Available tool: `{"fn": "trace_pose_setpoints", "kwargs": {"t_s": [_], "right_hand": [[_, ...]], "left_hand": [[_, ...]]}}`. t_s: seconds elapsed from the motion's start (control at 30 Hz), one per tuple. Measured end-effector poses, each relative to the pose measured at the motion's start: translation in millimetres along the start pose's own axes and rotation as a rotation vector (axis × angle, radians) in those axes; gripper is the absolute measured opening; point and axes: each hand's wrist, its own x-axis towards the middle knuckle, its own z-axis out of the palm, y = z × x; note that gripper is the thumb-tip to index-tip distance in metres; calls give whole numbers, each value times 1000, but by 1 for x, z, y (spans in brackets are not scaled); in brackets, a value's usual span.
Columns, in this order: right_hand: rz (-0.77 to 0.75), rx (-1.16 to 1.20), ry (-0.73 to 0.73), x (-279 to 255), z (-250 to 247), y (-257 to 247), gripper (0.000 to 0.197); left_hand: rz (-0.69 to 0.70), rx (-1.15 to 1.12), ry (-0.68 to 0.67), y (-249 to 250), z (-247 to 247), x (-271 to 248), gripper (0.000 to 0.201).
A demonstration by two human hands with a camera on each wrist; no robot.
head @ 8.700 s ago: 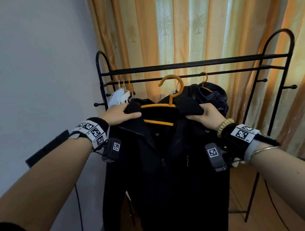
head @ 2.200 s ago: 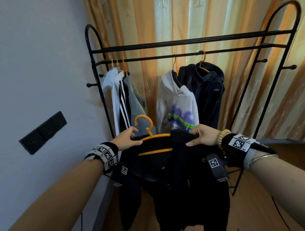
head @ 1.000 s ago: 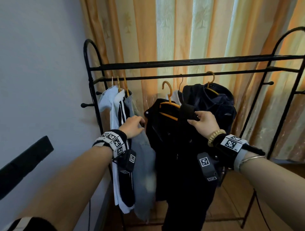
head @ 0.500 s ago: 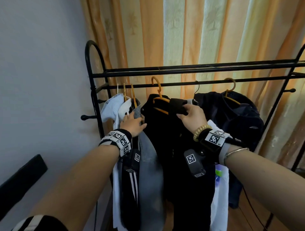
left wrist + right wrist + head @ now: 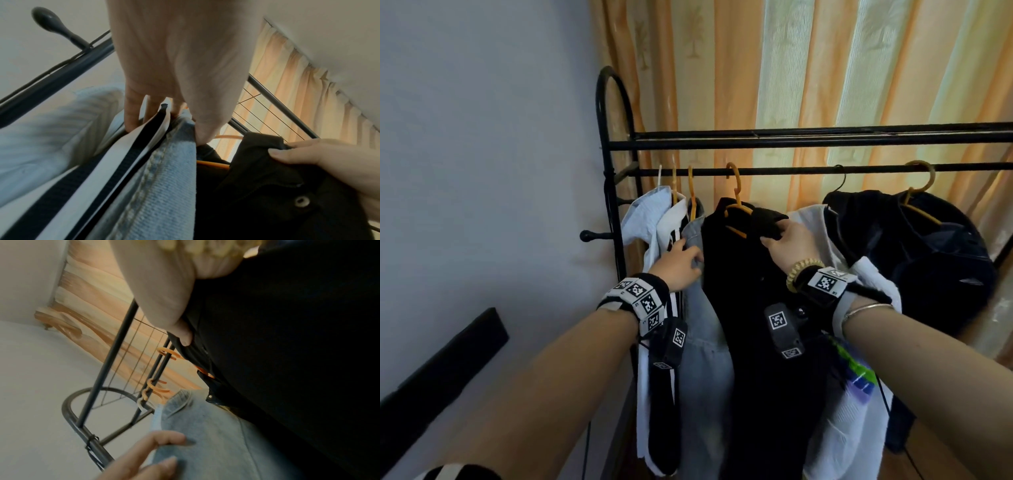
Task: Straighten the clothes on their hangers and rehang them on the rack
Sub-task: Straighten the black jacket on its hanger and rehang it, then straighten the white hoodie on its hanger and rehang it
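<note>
A black jacket (image 5: 756, 342) hangs on an orange hanger (image 5: 736, 202) whose hook sits over the lower rail (image 5: 791, 170) of the black rack. My right hand (image 5: 787, 240) pinches the jacket's collar at the right shoulder, thumb (image 5: 287, 154) on top. My left hand (image 5: 678, 263) presses with straight fingers (image 5: 131, 113) against the pale denim jacket (image 5: 705, 342) and the black-and-white striped garment (image 5: 664, 394) just left of it, keeping them apart from the black jacket. In the right wrist view the orange hook (image 5: 166, 353) wraps the rail.
A pale blue shirt (image 5: 650, 212) hangs at the rail's left end by the rack's upright (image 5: 613, 205). Right of the black jacket hang a white hoodie (image 5: 859, 411) and a dark navy jacket (image 5: 928, 257). A grey wall (image 5: 482, 171) stands left, curtains (image 5: 825, 68) behind.
The black jacket went from held out in front up to the lower rail, and its hook now sits over it. My left hand left it and pushed the denim jacket leftward.
</note>
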Motion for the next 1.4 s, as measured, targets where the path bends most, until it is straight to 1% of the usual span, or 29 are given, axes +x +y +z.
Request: {"fn": "trace_pose_setpoints", "kwargs": {"t_s": [0.13, 0.3, 0.37, 0.43, 0.47, 0.5, 0.53, 0.6, 0.67, 0.73, 0.8, 0.83, 0.9, 0.93, 0.97, 1.0, 1.07, 1.13, 1.23, 1.33, 1.4], "right_hand": [[18, 36, -82, -3, 18, 1, 45], [-50, -57, -275, -7, 36, -5, 47], [-45, -72, -339, -9, 40, -4, 60], [-24, -68, -425, -10, 41, 0, 79], [-16, -67, -467, -10, 40, 5, 86], [-7, -66, -497, -10, 37, 10, 89], [1, -62, -513, -10, 33, 14, 86], [5, -61, -512, -10, 18, 22, 77], [-22, -124, -484, -8, -3, 30, 68], [-65, -211, -394, -2, -25, 45, 55], [-54, -283, -265, 7, -48, 66, 46], [-31, -330, -205, 12, -61, 76, 46], [32, -422, -100, 19, -83, 97, 50], [73, -445, -70, 23, -91, 108, 54], [115, -446, -70, 26, -98, 119, 59], [159, -424, -99, 29, -102, 129, 64], [233, -378, -196, 33, -105, 149, 74], [252, -383, -275, 34, -103, 165, 78], [228, -397, -282, 38, -97, 181, 66], [222, -339, -294, 43, -89, 189, 58], [213, -304, -318, 45, -81, 190, 48]], "left_hand": [[21, -22, 1, -6, 4, -1, 23], [36, -46, 5, -6, 4, 0, 22], [7, 5, 23, -4, 4, -1, 23], [-37, 81, 71, 2, 3, -4, 26], [-40, 93, 115, 8, 3, -5, 29], [-27, 92, 170, 15, 2, -4, 32], [-5, 85, 227, 24, 1, -4, 35], [48, 67, 291, 42, 0, 3, 39], [92, 53, 280, 61, 2, 14, 39], [110, 57, 241, 80, 9, 25, 40], [78, 78, 198, 98, 16, 34, 45], [52, 93, 178, 106, 19, 39, 48], [-10, 114, 161, 122, 25, 49, 50], [-40, 121, 166, 129, 26, 53, 51], [-70, 123, 168, 135, 27, 57, 53], [-99, 116, 158, 139, 28, 60, 55], [-150, 90, 119, 143, 31, 66, 62], [-177, 79, 108, 143, 35, 68, 65], [-161, 75, 135, 140, 40, 70, 63], [-142, 84, 153, 135, 43, 70, 64], [-132, 85, 171, 130, 45, 69, 65]]}}
